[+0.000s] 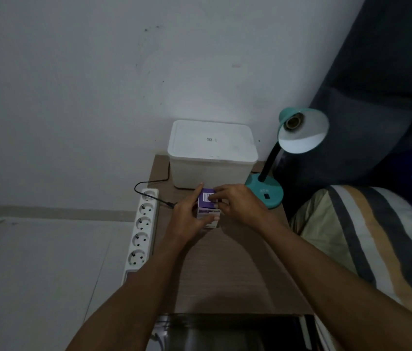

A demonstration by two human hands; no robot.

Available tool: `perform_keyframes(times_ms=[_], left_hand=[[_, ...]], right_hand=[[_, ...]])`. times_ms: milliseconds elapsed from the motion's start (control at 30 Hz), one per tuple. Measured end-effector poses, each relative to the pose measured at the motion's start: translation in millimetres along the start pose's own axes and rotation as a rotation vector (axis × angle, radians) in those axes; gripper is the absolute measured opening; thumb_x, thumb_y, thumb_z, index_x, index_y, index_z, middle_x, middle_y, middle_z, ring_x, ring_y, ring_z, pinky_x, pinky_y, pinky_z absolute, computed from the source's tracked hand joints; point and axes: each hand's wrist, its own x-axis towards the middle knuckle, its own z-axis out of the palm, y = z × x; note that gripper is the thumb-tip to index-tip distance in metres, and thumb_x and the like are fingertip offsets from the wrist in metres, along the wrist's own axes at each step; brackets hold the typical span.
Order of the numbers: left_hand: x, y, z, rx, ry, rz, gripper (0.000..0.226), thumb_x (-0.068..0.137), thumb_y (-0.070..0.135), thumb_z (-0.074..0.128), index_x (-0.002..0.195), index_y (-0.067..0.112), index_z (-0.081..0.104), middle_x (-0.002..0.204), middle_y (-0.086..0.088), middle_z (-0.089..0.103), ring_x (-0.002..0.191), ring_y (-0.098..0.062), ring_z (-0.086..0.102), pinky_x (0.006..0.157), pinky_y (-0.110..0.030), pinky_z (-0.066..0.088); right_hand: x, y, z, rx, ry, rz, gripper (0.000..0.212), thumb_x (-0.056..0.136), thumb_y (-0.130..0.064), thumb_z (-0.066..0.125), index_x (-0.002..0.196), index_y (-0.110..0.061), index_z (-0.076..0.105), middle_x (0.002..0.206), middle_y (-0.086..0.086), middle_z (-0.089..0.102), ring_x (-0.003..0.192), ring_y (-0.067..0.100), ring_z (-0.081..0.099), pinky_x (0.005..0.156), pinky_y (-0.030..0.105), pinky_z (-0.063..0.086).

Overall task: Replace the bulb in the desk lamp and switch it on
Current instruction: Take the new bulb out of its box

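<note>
A teal desk lamp (298, 133) stands at the back right of a small wooden table (237, 269); its shade faces me and the socket inside looks bare. Its round base (268, 192) carries a black switch. In the middle of the table stands a small purple-and-white bulb box (208, 207). My left hand (189, 215) wraps the box's left side. My right hand (237, 203) has its fingertips on the box's top flap with the barcode. What is inside the box is hidden.
A white lidded plastic bin (212, 154) sits at the back of the table against the wall. A white power strip (141, 231) lies along the table's left edge, with a black cable (149, 193) over it. A striped pillow (366, 239) lies to the right.
</note>
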Motion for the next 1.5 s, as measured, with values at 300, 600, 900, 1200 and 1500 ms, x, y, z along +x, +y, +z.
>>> perform_keyframes(times_ms=[300,600,900,1200,1500], left_hand=[[2,-5,0,-0.01,0.006,0.022,0.103,0.074,0.031,0.092,0.159,0.022,0.035,0.137,-0.008,0.065,0.117,-0.013,0.066,0.099,-0.037,0.058],[2,-6,2,-0.027,0.001,0.015,0.102,0.077,0.032,0.09,0.161,0.028,0.032,0.135,-0.004,0.065,0.113,-0.008,0.067,0.095,-0.032,0.06],[3,-9,3,-0.025,0.019,0.011,0.1,0.076,0.022,0.091,0.159,0.025,0.036,0.13,-0.005,0.068,0.107,-0.009,0.07,0.092,-0.033,0.062],[0,-16,4,-0.005,-0.018,0.013,0.105,0.074,0.029,0.09,0.16,0.029,0.03,0.137,-0.002,0.064,0.116,-0.008,0.066,0.098,-0.035,0.059],[-4,-16,7,0.019,-0.029,-0.021,0.1,0.081,0.036,0.085,0.16,0.034,0.023,0.144,0.001,0.058,0.123,-0.009,0.063,0.101,-0.041,0.058]], right_hand=[[4,0,-3,-0.082,0.015,-0.14,0.031,0.092,-0.021,0.067,0.123,-0.016,0.07,0.114,0.006,0.073,0.095,0.022,0.068,0.077,0.028,0.049],[-7,7,8,-0.018,0.124,-0.176,0.031,0.095,-0.02,0.064,0.124,-0.009,0.067,0.116,0.012,0.072,0.1,0.025,0.067,0.086,0.033,0.054],[-7,9,21,0.04,0.218,-0.114,0.028,0.099,-0.018,0.058,0.123,-0.006,0.063,0.116,0.016,0.07,0.103,0.028,0.066,0.087,0.039,0.057],[-1,6,15,0.098,0.27,-0.038,0.02,0.101,-0.018,0.05,0.109,-0.007,0.065,0.092,0.011,0.072,0.079,0.021,0.068,0.066,0.021,0.051],[27,-14,-2,0.259,0.504,0.448,0.012,0.098,-0.027,0.06,0.096,-0.016,0.056,0.091,-0.001,0.064,0.08,0.014,0.059,0.064,0.029,0.044]])
